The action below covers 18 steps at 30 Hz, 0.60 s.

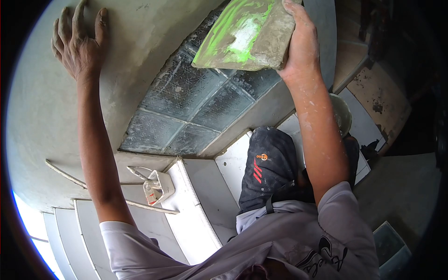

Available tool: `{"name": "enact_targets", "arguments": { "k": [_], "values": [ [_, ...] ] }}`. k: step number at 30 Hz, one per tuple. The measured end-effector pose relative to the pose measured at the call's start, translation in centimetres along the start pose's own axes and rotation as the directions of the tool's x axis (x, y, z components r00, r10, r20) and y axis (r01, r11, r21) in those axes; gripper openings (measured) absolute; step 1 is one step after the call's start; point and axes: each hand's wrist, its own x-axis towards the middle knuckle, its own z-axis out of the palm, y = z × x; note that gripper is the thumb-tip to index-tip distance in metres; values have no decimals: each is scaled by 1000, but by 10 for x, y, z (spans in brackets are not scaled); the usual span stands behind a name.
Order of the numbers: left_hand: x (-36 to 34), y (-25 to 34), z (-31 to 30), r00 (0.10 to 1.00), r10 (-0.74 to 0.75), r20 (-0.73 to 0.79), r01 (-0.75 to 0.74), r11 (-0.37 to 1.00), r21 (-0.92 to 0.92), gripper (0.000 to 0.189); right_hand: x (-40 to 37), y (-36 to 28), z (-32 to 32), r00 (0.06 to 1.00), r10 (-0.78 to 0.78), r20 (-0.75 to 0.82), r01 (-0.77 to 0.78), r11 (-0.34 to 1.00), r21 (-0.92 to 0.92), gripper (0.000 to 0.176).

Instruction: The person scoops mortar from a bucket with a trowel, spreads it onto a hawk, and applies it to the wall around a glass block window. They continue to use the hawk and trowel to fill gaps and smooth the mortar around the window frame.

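My left hand (pixel 80 46) rests on the grey plastered wall (pixel 140 32) at the upper left, fingers spread and nothing in it. At the top right, my right hand (pixel 302 49) grips a green plastic putty spreader (pixel 242 39) by its thick, plaster-caked edge. Grey plaster and a pale patch cover much of its green face. The spreader hangs in front of a panel of patterned glass blocks (pixel 205 102) set into the wall, covering part of it. Whether it touches the wall cannot be made out.
A white square container (pixel 161 187) with a tool in it stands on the pale steps (pixel 189 205) at lower left. A thin curved strip (pixel 65 173) lies near it. Behind my right forearm is a bucket (pixel 342 114). My bent knee (pixel 268 163) is below the glass.
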Motion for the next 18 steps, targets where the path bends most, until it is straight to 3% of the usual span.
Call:
{"name": "enact_targets", "arguments": {
  "k": [3, 12, 16, 18],
  "values": [
    [-1, -1, 1, 1000, -9, 10, 9, 1000, -2, 59, 2, -3, -1, 998, 28, 64, -27, 1000, -10, 50],
    [-1, 0, 1, 1000, -19, 7, 19, 1000, -11, 59, -8, 12, 16, 993, -10, -118, 6, 999, -41, 48],
    [-2, -1, 1, 999, -42, 32, 42, 999, -11, 58, -14, 25, 12, 987, -111, -112, 99, 990, -105, 40],
    [-1, 0, 1, 1000, -25, 17, 25, 1000, -5, 58, -21, 26, 10, 992, -81, -94, 72, 993, -94, 40]
  ]
}}
